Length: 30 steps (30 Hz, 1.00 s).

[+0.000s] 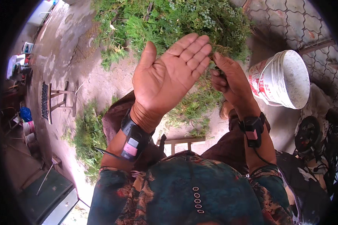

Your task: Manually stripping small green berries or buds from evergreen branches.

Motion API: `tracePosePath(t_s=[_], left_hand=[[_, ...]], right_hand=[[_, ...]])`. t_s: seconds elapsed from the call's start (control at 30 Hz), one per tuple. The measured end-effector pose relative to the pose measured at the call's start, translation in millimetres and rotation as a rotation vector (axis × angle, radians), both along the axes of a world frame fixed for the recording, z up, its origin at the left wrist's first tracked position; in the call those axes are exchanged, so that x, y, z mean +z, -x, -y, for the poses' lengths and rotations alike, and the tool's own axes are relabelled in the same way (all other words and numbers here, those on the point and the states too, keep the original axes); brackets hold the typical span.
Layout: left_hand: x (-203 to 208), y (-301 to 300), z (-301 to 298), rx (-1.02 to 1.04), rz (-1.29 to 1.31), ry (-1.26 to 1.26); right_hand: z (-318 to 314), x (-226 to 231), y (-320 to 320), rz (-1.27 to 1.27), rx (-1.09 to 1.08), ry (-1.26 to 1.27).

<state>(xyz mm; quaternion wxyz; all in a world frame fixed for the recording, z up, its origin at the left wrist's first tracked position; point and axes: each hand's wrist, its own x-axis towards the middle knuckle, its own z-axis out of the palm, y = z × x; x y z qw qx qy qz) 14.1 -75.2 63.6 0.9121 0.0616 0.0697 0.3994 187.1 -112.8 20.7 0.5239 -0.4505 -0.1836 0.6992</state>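
Note:
My left hand is held up flat with the palm showing, fingers stretched and side by side, and nothing lies in it. Just to its right, my right hand is closed, thumb against the curled fingers. Whatever sits in that pinch is too small and shaded to make out. Beyond both hands lies a large heap of green conifer branches bearing small pale blue-green berries. Loose green sprigs are scattered on the ground between my knees. Each wrist wears a black strapped device.
A white bucket with red markings lies tilted at the right. On the left stands a small wooden stool. More cut greenery lies beside my left knee. A black fan-like object is at the lower right, a dark green box at the lower left.

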Motion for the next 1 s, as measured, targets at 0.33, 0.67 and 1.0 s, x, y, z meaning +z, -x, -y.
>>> tracePosePath(t_s=[0.33, 0.67, 1.0], left_hand=[[-52, -6, -30, 0.000, -1.271, -1.048], [-65, 0, -56, -0.100, -1.058, -0.848], [-50, 0, -46, 0.162, -1.207, -0.647]], right_hand=[[-18, -18, 1, 1.043, 0.224, -0.473], [-24, 1, -11, 0.910, 0.345, -0.386], [-25, -3, 0, 0.642, -0.219, -0.360]])
